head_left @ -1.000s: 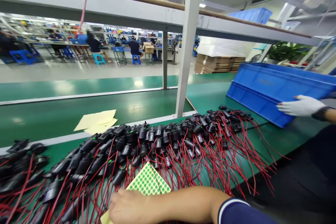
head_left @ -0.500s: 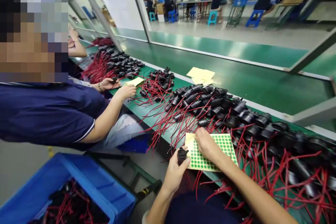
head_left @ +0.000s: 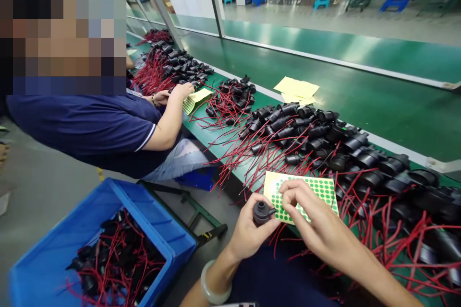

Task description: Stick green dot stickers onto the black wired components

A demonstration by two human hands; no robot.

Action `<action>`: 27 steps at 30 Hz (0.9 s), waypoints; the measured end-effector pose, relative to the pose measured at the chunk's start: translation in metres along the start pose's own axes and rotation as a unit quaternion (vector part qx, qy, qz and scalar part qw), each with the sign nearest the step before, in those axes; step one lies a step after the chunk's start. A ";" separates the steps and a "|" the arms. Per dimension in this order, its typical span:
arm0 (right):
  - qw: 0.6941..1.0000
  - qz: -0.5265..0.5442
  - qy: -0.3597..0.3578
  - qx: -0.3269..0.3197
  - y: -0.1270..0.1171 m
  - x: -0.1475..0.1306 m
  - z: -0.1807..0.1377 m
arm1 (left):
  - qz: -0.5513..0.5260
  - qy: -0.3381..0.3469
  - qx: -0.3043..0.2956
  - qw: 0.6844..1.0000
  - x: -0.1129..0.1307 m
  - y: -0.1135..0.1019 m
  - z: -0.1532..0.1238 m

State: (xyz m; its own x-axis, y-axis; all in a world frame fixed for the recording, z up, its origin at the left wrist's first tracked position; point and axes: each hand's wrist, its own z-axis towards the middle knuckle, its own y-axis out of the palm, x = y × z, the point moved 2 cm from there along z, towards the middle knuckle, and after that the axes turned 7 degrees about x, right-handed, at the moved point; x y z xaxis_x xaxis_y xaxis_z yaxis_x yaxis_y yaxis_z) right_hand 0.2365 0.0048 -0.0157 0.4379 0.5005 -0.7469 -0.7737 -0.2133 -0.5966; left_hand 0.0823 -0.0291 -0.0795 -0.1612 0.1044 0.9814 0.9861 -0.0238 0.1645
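My left hand (head_left: 248,230) is closed around a small black round part (head_left: 261,212) with red wires, held just off the bench edge. My right hand (head_left: 313,220) pinches its thumb and forefinger together over a yellow sheet of green dot stickers (head_left: 306,191); whether a sticker is between the fingertips I cannot make out. The sheet lies on red wires at the near edge of the green bench (head_left: 378,100). A long heap of black parts with red wires (head_left: 324,144) stretches along the bench behind the sheet.
A person in a dark blue shirt (head_left: 93,129) sits to my left, hands on another sticker sheet (head_left: 196,100). A blue crate (head_left: 108,244) with black wired parts stands on the floor at lower left. Yellow backing papers (head_left: 297,88) lie on the belt.
My view swung from the right end of the bench round to the left. My right hand lifted off the sticker sheet into a pinch, and my left hand now holds the black part closer to it.
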 end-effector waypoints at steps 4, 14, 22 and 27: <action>0.999 -0.021 -0.042 -0.014 0.000 -0.018 -0.007 | 0.023 0.007 -0.010 1.000 0.011 0.005 -0.006; 0.986 -0.114 -0.121 -0.004 0.003 -0.028 -0.014 | 0.043 -0.004 -0.013 0.999 0.019 0.012 -0.012; 0.981 -0.129 -0.145 0.014 0.005 -0.033 -0.012 | 0.037 0.003 -0.025 0.999 0.020 0.010 -0.015; 0.981 -0.121 -0.148 0.030 0.005 -0.035 -0.009 | 0.026 -0.007 -0.028 0.999 0.021 0.011 -0.017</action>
State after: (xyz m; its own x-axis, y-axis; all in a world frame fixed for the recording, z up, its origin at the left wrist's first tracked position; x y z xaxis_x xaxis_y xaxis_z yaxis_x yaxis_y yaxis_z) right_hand 0.2216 -0.0218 0.0046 0.4667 0.7547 -0.4612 -0.6924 -0.0128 -0.7214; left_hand 0.0887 -0.0440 -0.0556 -0.1084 0.1153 0.9874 0.9893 -0.0847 0.1185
